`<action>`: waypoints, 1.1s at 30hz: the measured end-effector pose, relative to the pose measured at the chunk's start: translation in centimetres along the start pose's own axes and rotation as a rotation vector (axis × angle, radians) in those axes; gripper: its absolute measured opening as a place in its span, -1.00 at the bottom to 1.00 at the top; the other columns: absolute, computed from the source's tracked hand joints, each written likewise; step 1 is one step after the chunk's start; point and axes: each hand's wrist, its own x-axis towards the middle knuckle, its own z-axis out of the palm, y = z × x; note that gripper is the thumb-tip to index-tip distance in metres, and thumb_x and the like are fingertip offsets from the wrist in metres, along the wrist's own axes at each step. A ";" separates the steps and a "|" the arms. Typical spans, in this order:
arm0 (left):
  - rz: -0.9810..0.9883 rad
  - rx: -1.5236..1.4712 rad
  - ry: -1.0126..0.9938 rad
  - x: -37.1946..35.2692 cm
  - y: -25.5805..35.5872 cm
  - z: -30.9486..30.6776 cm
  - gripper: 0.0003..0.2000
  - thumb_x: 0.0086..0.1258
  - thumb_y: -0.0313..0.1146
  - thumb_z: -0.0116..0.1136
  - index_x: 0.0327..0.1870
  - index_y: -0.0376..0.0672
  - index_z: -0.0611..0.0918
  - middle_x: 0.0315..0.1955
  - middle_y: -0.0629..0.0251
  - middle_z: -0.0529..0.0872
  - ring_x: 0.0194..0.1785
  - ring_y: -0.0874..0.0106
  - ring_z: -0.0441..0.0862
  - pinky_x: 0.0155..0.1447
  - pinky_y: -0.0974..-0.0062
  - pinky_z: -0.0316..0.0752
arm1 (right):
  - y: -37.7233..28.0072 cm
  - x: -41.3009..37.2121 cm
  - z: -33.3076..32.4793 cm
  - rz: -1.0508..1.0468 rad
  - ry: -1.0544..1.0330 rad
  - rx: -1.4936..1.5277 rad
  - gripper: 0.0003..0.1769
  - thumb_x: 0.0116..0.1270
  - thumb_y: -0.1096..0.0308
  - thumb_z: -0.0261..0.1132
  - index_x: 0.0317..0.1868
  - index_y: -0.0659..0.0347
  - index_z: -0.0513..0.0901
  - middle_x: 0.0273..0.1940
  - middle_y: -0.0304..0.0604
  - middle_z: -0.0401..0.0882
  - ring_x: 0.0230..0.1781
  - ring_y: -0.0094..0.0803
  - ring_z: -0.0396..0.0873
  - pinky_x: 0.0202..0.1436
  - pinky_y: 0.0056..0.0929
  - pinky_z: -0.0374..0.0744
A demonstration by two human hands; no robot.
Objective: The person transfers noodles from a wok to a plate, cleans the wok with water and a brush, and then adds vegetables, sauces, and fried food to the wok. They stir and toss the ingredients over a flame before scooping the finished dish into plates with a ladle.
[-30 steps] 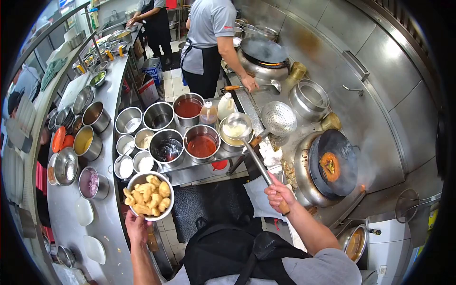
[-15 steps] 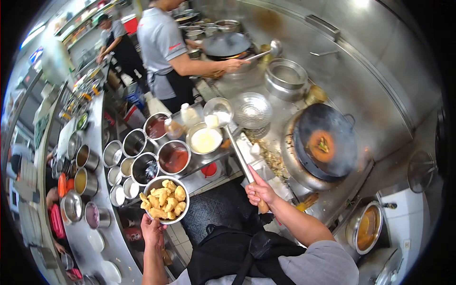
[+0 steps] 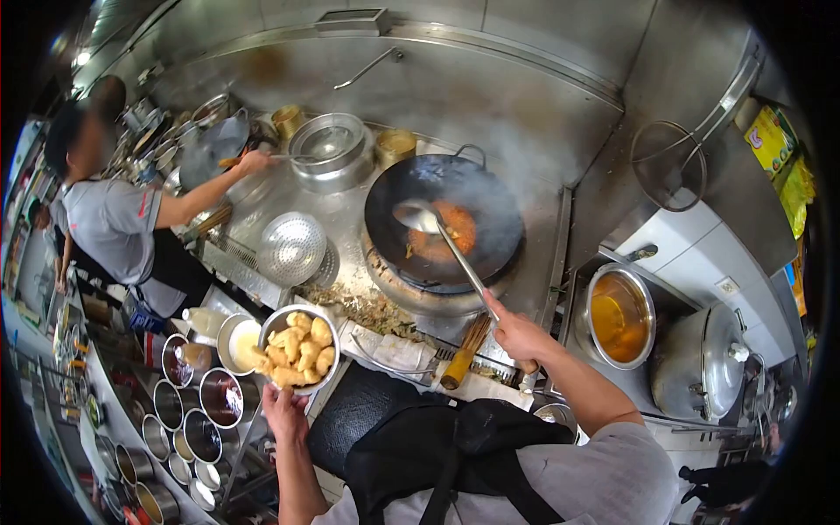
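Gripped by its rim in my left hand (image 3: 284, 415) is a steel bowl (image 3: 331, 378) heaped with golden fried pieces (image 3: 299, 350). My right hand (image 3: 518, 334) is closed around the handle of a long ladle (image 3: 461, 261). The ladle's bowl rests inside a black wok (image 3: 385, 197), over reddish-orange sauce (image 3: 457, 226) with steam rising from it. The wok sits tilted on a round burner ring (image 3: 429, 302). The bowl of fried pieces is apart from the wok, to its lower left.
A perforated strainer (image 3: 293, 249) lies left of the wok. Pots of sauce (image 3: 221, 398) stand at lower left. A bamboo brush (image 3: 466, 350) lies on the stove edge. At right are an oil pot (image 3: 621, 315) and a lidded pot (image 3: 700, 363). A co-worker (image 3: 122, 223) handles another wok.
My view has turned right. The ladle has moved from above the sauce pots into the wok. My left hand still holds the bowl, now closer to the stove.
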 end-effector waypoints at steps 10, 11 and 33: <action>-0.058 0.034 -0.278 8.1 2.9 10.4 -0.91 0.40 -0.55 0.07 -0.17 -0.13 0.47 -0.33 0.32 0.65 -0.44 0.51 0.64 -0.41 0.59 0.65 | 2.3 0.4 -0.3 0.203 0.028 0.051 -0.02 0.33 0.50 0.11 0.60 -0.27 -0.25 -0.24 0.23 0.63 -0.39 -0.04 0.63 -0.23 -0.13 0.60; -0.061 0.043 -0.302 8.6 3.9 11.1 -0.91 0.42 -0.54 0.06 -0.18 -0.10 0.46 -0.34 0.32 0.67 -0.44 0.51 0.66 -0.42 0.60 0.65 | 2.2 0.5 -1.7 0.261 -0.014 0.447 -0.02 0.36 0.48 0.13 0.60 -0.24 -0.26 -0.30 0.16 0.61 -0.48 -0.18 0.54 -0.30 -0.20 0.58; -0.164 0.236 -0.612 25.7 8.5 9.1 -0.87 0.35 -0.59 0.03 -0.23 -0.09 0.41 -0.29 0.36 0.62 -0.40 0.52 0.63 -0.42 0.56 0.62 | -5.4 3.7 7.0 0.467 0.178 0.627 -0.02 0.31 0.48 0.05 0.59 -0.37 -0.24 -0.23 0.39 0.63 -0.41 0.13 0.67 -0.30 0.02 0.61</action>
